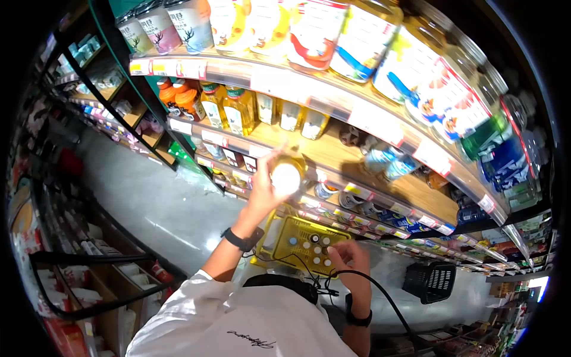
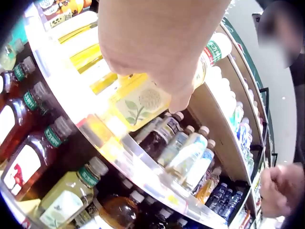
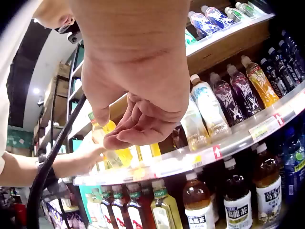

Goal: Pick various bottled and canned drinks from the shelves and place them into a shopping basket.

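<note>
The left hand (image 1: 269, 181) is raised to the middle shelf (image 1: 333, 152), its fingers wrapped round a yellow bottle (image 1: 287, 176) at the shelf's front edge. In the head view the bottle's long axis runs almost straight at the camera, so mostly its pale round end shows; which end that is cannot be told there. The left arm stretches up and forward from the white sleeve (image 1: 196, 303), with a dark band at the wrist.

The left wrist view shows what the head view hides: the bottle (image 2: 143, 98) lies tilted across the shelf rail (image 2: 138, 162), its leaf-and-flower label facing out, the hand (image 2: 162, 43) clasped over its upper part.

The right hand (image 1: 350, 257) hangs low over a yellow basket (image 1: 284, 235) of bottles, fingers loosely curled and holding nothing; a black cable runs past its wrist. The right wrist view confirms that hand (image 3: 143, 114) is empty, fingers bent inward, and shows the left hand (image 3: 90, 155) from the side with the bottle (image 3: 112, 143) standing roughly upright at the shelf edge, beside other drinks.
</note>
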`<state>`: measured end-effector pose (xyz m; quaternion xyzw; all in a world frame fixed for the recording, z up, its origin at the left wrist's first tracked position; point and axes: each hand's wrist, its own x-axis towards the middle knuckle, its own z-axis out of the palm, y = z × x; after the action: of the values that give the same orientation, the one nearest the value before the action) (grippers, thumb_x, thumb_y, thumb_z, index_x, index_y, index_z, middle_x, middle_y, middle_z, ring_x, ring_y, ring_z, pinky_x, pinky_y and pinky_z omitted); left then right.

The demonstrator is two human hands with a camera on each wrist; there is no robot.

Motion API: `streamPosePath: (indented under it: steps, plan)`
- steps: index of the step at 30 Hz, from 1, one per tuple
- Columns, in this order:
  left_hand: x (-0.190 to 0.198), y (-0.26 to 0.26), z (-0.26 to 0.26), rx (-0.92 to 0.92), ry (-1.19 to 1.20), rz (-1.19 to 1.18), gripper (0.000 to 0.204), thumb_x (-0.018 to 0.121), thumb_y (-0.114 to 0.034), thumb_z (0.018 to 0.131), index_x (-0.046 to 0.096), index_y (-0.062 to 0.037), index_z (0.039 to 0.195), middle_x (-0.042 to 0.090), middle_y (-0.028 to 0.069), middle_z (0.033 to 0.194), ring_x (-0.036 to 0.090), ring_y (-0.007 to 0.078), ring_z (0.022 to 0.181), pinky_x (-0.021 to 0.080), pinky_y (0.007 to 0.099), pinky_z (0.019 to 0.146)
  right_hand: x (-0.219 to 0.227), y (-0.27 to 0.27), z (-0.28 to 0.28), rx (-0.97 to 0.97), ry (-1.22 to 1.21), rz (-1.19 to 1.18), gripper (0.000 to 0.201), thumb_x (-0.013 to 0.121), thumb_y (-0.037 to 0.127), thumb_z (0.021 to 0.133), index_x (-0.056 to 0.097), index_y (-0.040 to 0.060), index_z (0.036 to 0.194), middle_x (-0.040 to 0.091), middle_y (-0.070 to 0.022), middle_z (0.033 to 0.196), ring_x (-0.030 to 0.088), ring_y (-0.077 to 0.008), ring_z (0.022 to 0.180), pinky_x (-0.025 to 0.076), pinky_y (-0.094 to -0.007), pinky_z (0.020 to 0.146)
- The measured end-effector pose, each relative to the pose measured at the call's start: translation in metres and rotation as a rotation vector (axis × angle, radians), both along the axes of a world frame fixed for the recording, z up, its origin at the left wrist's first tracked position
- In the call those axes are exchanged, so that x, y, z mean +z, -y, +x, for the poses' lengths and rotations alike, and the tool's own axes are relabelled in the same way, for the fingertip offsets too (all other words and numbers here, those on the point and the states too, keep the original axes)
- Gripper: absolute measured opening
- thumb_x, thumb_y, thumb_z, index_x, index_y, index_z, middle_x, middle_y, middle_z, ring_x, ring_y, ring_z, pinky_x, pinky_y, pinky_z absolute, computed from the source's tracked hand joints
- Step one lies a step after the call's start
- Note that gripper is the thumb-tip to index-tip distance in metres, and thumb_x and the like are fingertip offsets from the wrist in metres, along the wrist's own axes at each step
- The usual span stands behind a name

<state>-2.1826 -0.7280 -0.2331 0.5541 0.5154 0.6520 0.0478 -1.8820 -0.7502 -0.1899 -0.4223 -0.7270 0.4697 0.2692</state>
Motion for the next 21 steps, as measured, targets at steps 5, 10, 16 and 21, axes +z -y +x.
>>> streamPosePath:
  steps: [5,10,16,21]
  plan:
    - [0.016,-0.023,-0.058,0.273,-0.012,0.072,0.083,0.089,-0.002,0.065,0.055,-0.0015,0.140,0.041,0.0141,0.133,0.048,0.0280,0.126,0.045,0.0389,0.108,0.013,0.002,-0.065,-0.019,0.115,0.120,0.021,0.081,0.016,0.090,0.069,0.0049,0.102,0.068,-0.0067,0.072,0.061,-0.0112,0.057,0.047,-0.0272,0.053]
    - [0.022,-0.031,-0.070,0.319,-0.064,0.095,0.081,0.086,-0.005,0.067,0.057,-0.0010,0.142,0.056,0.0169,0.126,0.057,0.0345,0.118,0.047,0.0431,0.102,0.028,0.002,-0.114,0.021,0.241,0.136,0.023,0.080,0.020,0.090,0.070,0.0058,0.104,0.071,-0.0111,0.079,0.069,-0.0200,0.066,0.056,-0.0314,0.060]
    - [0.015,-0.038,-0.069,0.295,-0.080,0.070,0.080,0.084,0.002,0.069,0.052,0.0020,0.142,0.059,0.0202,0.133,0.056,0.0373,0.124,0.045,0.0478,0.104,0.007,0.011,-0.122,-0.001,0.280,0.157,0.015,0.076,0.017,0.093,0.072,0.0037,0.099,0.072,-0.0092,0.077,0.066,-0.0155,0.064,0.052,-0.0301,0.058]
    - [0.010,-0.043,-0.074,0.315,-0.050,0.074,0.077,0.083,0.004,0.073,0.052,0.0002,0.143,0.058,0.0198,0.134,0.055,0.0368,0.124,0.046,0.0468,0.103,0.011,0.021,-0.110,-0.061,0.306,-0.011,0.018,0.077,0.018,0.093,0.072,0.0012,0.100,0.067,-0.0119,0.072,0.066,-0.0175,0.063,0.051,-0.0303,0.058]
